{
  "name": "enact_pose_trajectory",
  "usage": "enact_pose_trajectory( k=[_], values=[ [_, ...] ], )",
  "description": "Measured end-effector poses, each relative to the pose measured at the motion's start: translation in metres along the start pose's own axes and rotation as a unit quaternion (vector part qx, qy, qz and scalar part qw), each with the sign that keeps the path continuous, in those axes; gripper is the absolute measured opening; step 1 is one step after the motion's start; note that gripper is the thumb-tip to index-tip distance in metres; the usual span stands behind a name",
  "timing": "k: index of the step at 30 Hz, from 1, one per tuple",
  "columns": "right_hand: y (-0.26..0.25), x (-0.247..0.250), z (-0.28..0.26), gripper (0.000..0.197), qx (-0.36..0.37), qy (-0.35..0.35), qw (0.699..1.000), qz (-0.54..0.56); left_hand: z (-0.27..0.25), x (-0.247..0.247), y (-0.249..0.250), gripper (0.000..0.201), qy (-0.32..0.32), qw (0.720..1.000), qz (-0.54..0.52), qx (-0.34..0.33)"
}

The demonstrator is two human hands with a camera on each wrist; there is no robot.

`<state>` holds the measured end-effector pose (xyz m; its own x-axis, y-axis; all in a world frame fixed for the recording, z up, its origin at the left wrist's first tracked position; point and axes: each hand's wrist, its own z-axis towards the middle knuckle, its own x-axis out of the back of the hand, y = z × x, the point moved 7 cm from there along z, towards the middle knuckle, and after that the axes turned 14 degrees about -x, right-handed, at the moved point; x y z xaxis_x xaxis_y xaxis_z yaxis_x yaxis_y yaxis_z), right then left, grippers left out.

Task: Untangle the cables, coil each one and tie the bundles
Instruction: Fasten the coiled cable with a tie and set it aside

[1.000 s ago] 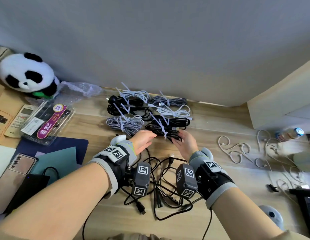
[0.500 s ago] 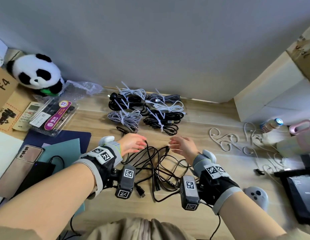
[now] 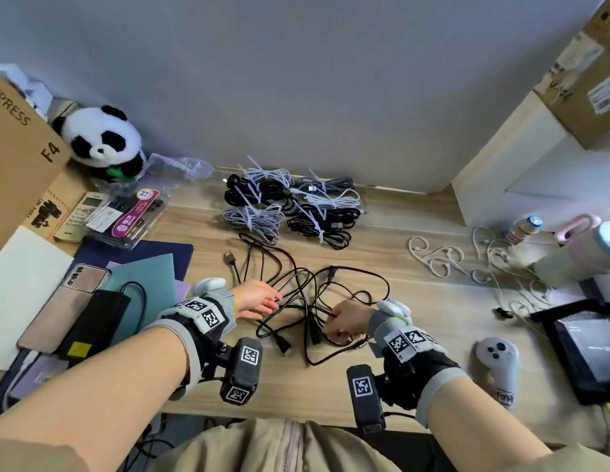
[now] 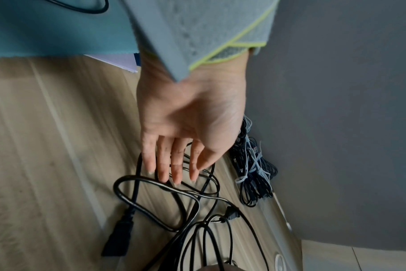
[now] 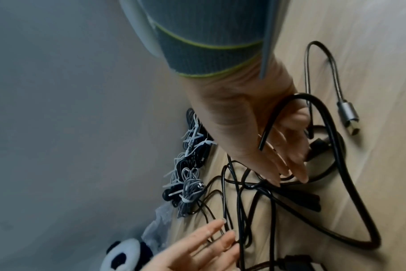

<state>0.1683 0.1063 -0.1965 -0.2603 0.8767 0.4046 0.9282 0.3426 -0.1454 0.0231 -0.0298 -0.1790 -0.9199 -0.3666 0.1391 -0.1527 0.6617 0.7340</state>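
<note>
- One wooden desk (image 3: 416, 301) under everything, grey wall along its 12 o'clock edge.
- Two cardboard boxes: one at 9 o'clock (image 3: 17, 137), one raised at 2 o'clock (image 3: 590, 86).
- One loose tangle of black cables (image 3: 307, 301) at desk centre, spread flat, with plugs lying free at its 6 and 10 o'clock edges.
- About seven tied bundles (image 3: 290, 209) packed together at 12 o'clock of the tangle, near the wall, each cinched with a pale tie; exact count hard to make out where they overlap.
- Two hands: left hand (image 3: 256, 298) at the tangle's 9 o'clock, palm down, fingers (image 4: 174, 165) straight and slightly spread, tips touching the strands, gripping nothing.
- Right hand (image 3: 348, 318) at the tangle's 4 o'clock, fingers (image 5: 290, 155) partly curled with a black strand looped across the palm and held there.
- One plush panda (image 3: 102, 141) at 10 o'clock, against the wall.
- One clear plastic pack (image 3: 126, 216) with a purple label, just below the panda; dark slim items inside, too small to name.
- One phone (image 3: 65, 301) face down at 8 o'clock.
- One grey controller (image 3: 498, 362) at 4 o'clock, apart from the right hand.
</note>
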Motion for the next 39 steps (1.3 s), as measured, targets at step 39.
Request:
enact_pose_trajectory(
  k=[39],
  values=[
    [-0.027, 0.060, -0.096, 0.031, 0.078, 0.087, 0.986, -0.120, -0.041, 0.029, 0.136, 0.027, 0.093, 0.947, -0.032, -0.306]
  ],
)
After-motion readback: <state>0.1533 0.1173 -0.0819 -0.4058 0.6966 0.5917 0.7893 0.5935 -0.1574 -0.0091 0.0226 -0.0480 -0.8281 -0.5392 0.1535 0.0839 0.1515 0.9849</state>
